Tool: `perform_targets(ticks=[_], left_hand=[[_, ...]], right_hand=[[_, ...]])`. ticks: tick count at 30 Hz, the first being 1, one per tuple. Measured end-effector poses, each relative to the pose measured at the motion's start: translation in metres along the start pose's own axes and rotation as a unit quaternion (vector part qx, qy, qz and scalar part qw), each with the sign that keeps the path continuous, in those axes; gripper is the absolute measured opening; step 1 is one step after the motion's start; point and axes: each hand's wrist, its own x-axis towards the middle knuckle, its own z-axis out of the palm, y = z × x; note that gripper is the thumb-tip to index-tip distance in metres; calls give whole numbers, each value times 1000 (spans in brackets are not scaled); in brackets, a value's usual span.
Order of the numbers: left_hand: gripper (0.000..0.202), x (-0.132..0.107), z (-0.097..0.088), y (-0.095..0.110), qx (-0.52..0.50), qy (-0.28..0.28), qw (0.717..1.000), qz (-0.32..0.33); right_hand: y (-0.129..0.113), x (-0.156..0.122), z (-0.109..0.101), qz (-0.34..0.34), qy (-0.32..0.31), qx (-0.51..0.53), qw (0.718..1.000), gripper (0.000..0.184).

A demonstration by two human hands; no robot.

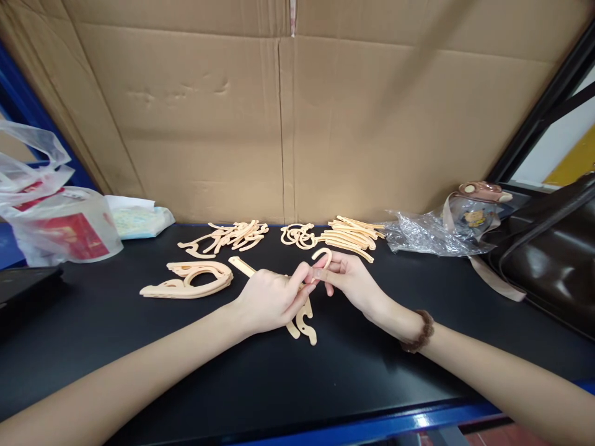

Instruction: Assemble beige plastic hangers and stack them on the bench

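Both hands meet over the middle of the black table. My right hand [351,275] pinches a beige plastic hanger hook [324,253], its curved end pointing up. Closed around the hook's lower end and the beige hanger arms [305,322] is my left hand [272,297]; its fingers hide the joint. Two arm ends stick out below this hand, and another beige strip [242,266] shows to its upper left. Left of it lie stacked folding hangers [199,288]. Behind are loose arm pieces [232,236], a small pile of hooks [297,235] and straight strips [351,235].
A plastic bag with a red-labelled tub [74,232] and a soft packet [139,220] stand at the left. Clear wrapping [423,235], a bottle with a brown lid [476,207] and a dark leather bag [553,254] occupy the right. Cardboard [209,124] walls the back.
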Motion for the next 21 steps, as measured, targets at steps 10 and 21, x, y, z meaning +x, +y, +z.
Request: perform_targets(ticks=[10,21], left_hand=[[23,5,-2,6,34,-55,996,-66],[29,5,6,5,79,-13,996,-49]], right_hand=[[4,-1,1,-7,19,-14,1000,29],[5,-4,4,-5,4,26,1000,28]])
